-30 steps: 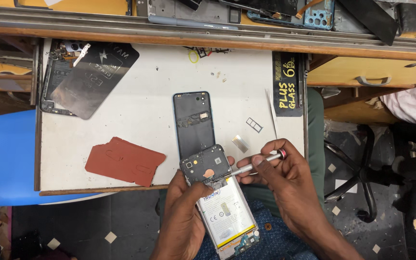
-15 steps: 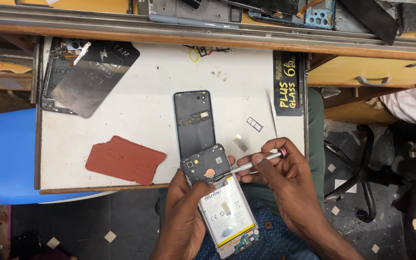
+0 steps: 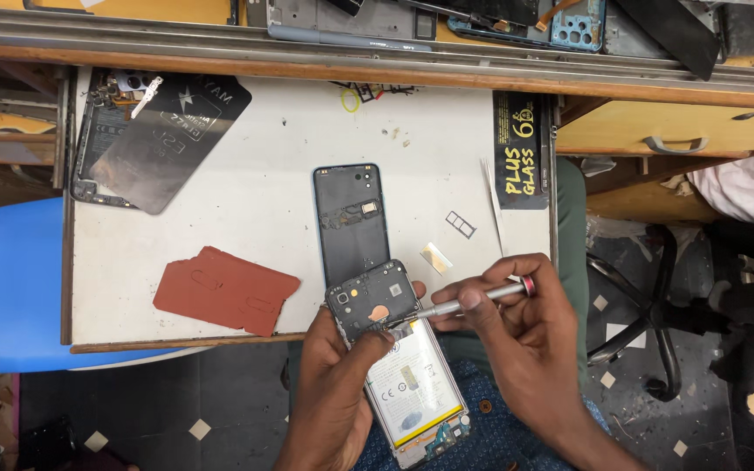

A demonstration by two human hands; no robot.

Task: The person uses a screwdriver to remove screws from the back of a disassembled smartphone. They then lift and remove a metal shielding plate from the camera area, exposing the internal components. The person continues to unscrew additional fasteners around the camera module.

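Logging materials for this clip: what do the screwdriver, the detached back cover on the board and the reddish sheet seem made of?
Screwdriver: bright metal shaft, judging by its silvery shine, with a red end cap, probably plastic. Back cover: dark matte moulded plastic, by the look of its ribbed inner face and cut-outs. Reddish sheet: thin, flat and dull with pressed outlines, perhaps rubber or fibre; the look leaves it open.

On the table (image 3: 263, 139) a back cover (image 3: 351, 222) lies in the middle, a rubber mat (image 3: 224, 290) to its left, a metal plate (image 3: 163, 139) at the far left corner, a card tray (image 3: 460, 224) to its right. The opened phone (image 3: 394, 358) overhangs the near edge, just below the back cover.
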